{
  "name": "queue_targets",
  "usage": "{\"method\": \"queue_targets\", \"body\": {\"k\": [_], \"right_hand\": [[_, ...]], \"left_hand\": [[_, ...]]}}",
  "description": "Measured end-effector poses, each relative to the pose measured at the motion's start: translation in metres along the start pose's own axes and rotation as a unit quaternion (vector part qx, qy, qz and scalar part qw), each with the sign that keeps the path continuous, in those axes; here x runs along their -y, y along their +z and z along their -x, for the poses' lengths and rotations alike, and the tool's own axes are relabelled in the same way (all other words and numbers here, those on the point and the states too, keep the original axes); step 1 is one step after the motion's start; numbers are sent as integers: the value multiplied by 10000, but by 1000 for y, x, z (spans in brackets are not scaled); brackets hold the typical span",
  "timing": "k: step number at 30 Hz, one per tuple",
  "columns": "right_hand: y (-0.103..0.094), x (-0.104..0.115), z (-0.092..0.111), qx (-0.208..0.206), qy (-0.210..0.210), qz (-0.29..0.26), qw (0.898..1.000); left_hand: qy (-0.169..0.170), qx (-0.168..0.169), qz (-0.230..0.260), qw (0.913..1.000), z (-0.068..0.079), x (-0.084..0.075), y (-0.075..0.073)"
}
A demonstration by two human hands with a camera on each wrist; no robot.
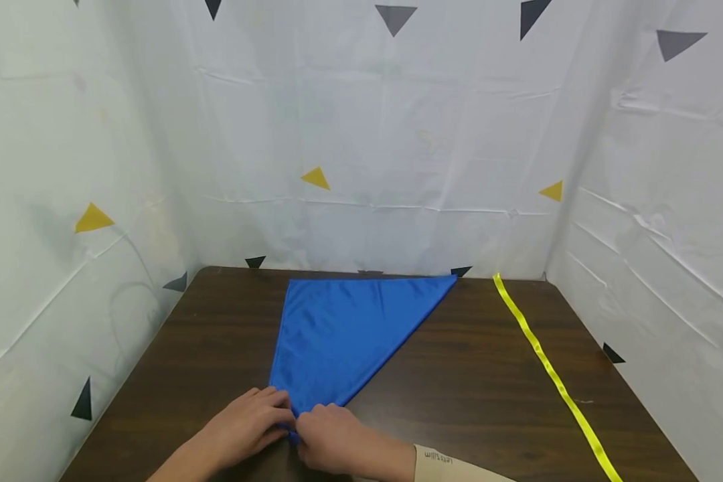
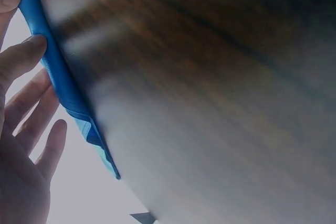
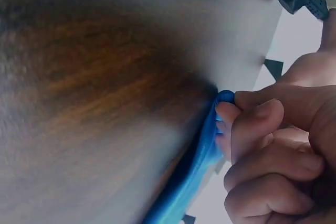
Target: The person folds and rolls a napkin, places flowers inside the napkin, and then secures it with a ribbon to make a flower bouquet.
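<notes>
A blue satin cloth (image 1: 337,328), folded into a triangle, lies on the dark wooden table with its near corner under both hands. At that corner my right hand (image 1: 334,438) pinches the cloth, its fingers curled in, as the right wrist view also shows. Just to the left, my left hand (image 1: 250,422) holds the cloth's near left edge. In the left wrist view its thumb (image 2: 29,53) presses a rolled-looking stretch of cloth (image 2: 65,85), with the fingers on the far side. The very tip of the corner is mostly hidden between the hands.
A long yellow ribbon (image 1: 539,355) runs from the back to the front along the right side of the table (image 1: 458,381). White sheeting (image 1: 361,134) with black, grey and yellow triangles encloses the table at the back and both sides.
</notes>
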State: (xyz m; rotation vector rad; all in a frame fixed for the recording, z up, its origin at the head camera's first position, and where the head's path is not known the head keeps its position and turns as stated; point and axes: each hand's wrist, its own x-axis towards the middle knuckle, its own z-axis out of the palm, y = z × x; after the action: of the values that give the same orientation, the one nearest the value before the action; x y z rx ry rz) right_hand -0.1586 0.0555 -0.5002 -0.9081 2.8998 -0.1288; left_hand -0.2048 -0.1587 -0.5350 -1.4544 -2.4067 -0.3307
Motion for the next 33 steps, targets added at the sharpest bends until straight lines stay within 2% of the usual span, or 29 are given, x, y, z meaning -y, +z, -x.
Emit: {"method": "queue_targets", "body": {"k": [4,8,14,22,28,33], "right_hand": [[-4,-3,0,212,59,-240,9995],[-5,-5,1,257,51,-230,9994],[-2,-7,0,558,189,-525,9969],[0,-13,2,509,234,-878,9946],[-4,-15,2,244,170,-839,9960],[-2,-10,2,139,92,-363,9992]], "left_hand": [[-46,94,-14,9999,-2,0,1],[-31,125,-146,9998,-4,-1,0],[91,-28,-325,9994,-3,-2,3],[143,-249,-176,9994,-3,-2,9],[-107,12,-269,9996,-5,0,10],[-471,367,-428,9973,-8,-3,8]]}}
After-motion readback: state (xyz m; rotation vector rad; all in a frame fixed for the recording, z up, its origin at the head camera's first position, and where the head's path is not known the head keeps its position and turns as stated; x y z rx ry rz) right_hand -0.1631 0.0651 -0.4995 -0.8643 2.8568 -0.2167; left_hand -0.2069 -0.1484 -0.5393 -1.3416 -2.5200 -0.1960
